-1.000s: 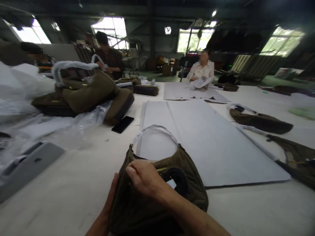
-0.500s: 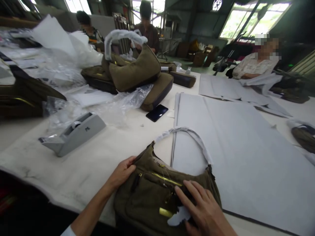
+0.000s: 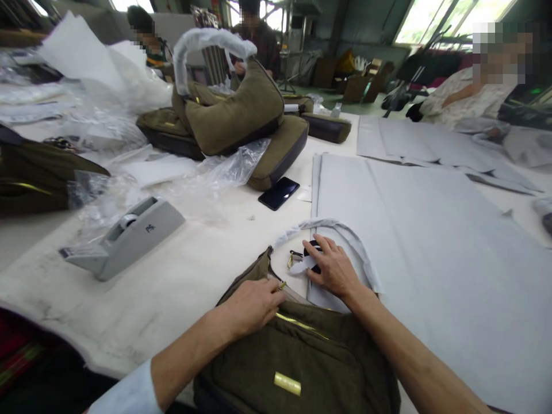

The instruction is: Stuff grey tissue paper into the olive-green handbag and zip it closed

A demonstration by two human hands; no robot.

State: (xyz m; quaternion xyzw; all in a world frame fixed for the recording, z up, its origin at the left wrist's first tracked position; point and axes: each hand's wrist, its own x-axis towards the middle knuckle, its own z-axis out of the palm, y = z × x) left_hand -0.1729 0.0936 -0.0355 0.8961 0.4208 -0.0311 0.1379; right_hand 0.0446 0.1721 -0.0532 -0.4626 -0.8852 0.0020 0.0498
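Note:
An olive-green handbag [image 3: 310, 356] lies in front of me, with a gold zipper and a gold plate on its front. Its handle [image 3: 351, 233] is wrapped in white material and arches away from me. My left hand [image 3: 254, 302] pinches the bag's top edge beside a gold zipper pull [image 3: 282, 285]. Inside the handle's loop, my right hand [image 3: 334, 267] grips a coiled black strap [image 3: 314, 248]. A small metal clip [image 3: 291, 260] hangs from the strap, and a white wrapping piece [image 3: 302, 265] sticks out under my fingers.
A grey tape dispenser [image 3: 138, 233] stands at left, a phone [image 3: 279, 193] beyond the bag. Several olive bags [image 3: 237, 109] and clear plastic [image 3: 233, 169] lie farther back. Grey-white sheets [image 3: 422, 247] cover the right side. Several people sit around the table.
My right hand has lifted the black strap and white piece off the bag's front to beyond its opening. My left hand has moved from the bag's left side to its top edge.

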